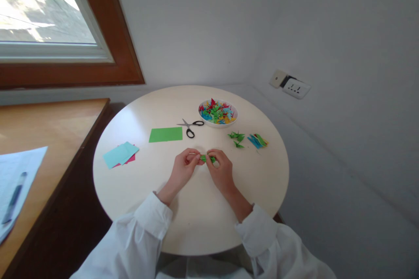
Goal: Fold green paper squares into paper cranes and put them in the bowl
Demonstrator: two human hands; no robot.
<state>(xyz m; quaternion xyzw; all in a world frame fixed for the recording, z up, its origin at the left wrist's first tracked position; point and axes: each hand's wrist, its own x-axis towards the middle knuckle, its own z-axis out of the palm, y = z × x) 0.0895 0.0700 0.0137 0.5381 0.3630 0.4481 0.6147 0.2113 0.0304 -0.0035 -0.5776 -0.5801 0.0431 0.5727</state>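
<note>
Between my two hands is a small folded piece of green paper (203, 158), partly hidden by the fingers. My left hand (186, 163) pinches its left end between thumb and fingers. On the other end, my right hand (221, 168) is closed in a pinch too. Both hands are just above the middle of the round white table (196, 209). Right of them lie several small green folded paper cranes (238, 138). Beyond the hands, a white bowl (237, 117) is heaped with cranes in red, green, blue, yellow and pink.
Open scissors (190, 127) with black handles lie near a green paper rectangle (165, 134). Light blue sheets (119, 155) overlap red paper at the left. Coloured paper strips (258, 140) lie at the right. A wooden desk (65, 117) holds papers and a pen (15, 198).
</note>
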